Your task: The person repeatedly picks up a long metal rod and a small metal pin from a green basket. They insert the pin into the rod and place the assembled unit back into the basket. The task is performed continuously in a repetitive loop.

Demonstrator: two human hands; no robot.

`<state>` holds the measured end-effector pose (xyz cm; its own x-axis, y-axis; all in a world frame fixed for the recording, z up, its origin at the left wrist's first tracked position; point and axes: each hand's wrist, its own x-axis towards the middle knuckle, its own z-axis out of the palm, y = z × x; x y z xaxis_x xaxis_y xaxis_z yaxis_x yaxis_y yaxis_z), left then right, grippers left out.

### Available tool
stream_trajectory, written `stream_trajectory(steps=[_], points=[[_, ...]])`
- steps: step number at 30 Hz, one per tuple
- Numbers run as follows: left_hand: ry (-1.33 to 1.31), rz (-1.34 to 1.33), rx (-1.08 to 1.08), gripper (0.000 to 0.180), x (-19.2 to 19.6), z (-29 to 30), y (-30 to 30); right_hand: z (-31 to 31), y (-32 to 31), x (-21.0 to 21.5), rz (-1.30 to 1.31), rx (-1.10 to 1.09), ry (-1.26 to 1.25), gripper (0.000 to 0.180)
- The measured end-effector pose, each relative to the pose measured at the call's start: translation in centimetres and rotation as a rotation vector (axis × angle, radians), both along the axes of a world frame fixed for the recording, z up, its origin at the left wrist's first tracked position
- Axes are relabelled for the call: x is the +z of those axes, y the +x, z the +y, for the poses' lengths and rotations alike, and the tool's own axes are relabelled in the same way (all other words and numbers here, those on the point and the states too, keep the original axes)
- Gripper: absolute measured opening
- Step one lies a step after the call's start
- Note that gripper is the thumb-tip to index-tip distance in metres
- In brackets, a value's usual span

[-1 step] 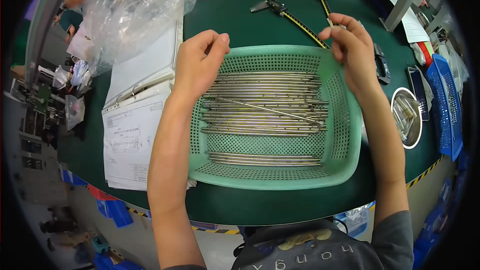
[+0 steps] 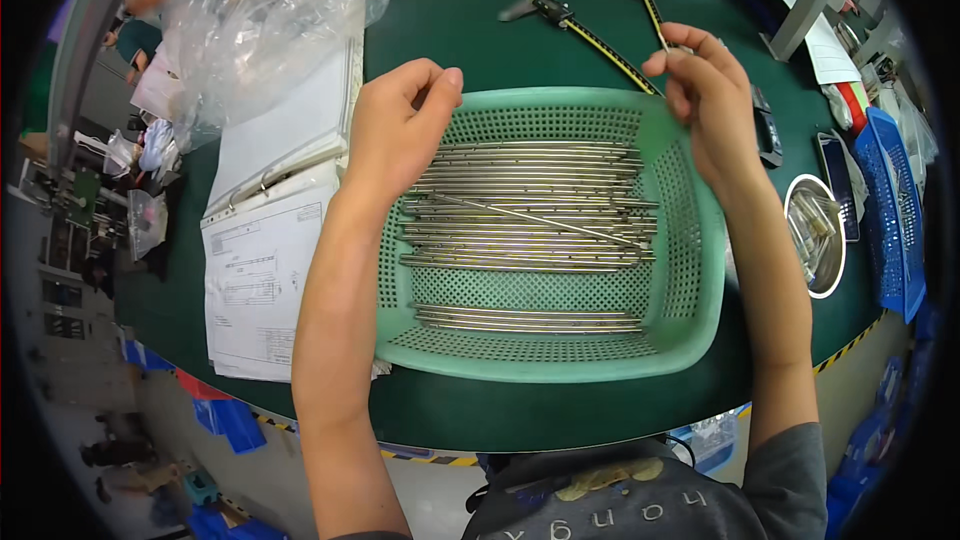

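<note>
A light green perforated plastic basket (image 2: 560, 372) holds a bundle of thin metal rods (image 2: 530, 240). One rod lies slantwise across the others, and a few sit apart near the basket's front side. Over the back left corner of the basket is my left hand (image 2: 400, 120), its fingers curled and the thumb against them; whatever they hold, if anything, is hidden. My right hand (image 2: 712, 100) is raised at the back right corner, thumb and forefinger closed in a pinch. What is in that pinch is too small to make out. Near its fingertips lies a digital caliper (image 2: 645, 8).
A second caliper (image 2: 590, 37) lies behind the basket. To the left are a ring binder with drawings (image 2: 265, 270) and clear plastic bags (image 2: 270, 40). On the right stand a metal bowl (image 2: 815, 235) of small clear packets and a blue basket (image 2: 890, 210). Another person (image 2: 150, 0) is at far left.
My right hand has shifted very slightly to the right. Otherwise nothing visibly differs.
</note>
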<state>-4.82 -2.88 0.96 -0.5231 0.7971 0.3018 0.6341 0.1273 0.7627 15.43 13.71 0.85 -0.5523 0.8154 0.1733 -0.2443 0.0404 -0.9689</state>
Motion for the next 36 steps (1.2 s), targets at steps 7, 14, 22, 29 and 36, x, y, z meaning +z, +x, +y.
stream_trajectory(steps=[7, 14, 22, 29, 36], points=[[-0.067, 0.151, -0.141, 0.009, -0.2, 0.1, 0.9, -0.4, -1.0, 0.0, -0.051, 0.023, 0.048, 0.032], [-0.158, 0.178, -0.240, 0.007, -0.3, 0.7, 1.3, -0.1, -1.1, 0.1, -0.113, -0.016, 0.072, 0.032], [-0.171, 0.426, -0.598, 0.009, -0.3, 1.1, 3.7, -0.2, -1.3, 0.2, -0.117, -0.012, 0.103, 0.031], [-0.147, 0.623, -0.760, 0.015, -1.8, 1.7, 8.0, -0.5, -1.3, 0.2, -0.064, 0.009, 0.083, 0.027], [-0.069, 0.470, -0.678, 0.012, -0.6, 1.7, 7.7, 0.2, -1.0, -0.5, -0.064, 0.037, 0.097, 0.024]])
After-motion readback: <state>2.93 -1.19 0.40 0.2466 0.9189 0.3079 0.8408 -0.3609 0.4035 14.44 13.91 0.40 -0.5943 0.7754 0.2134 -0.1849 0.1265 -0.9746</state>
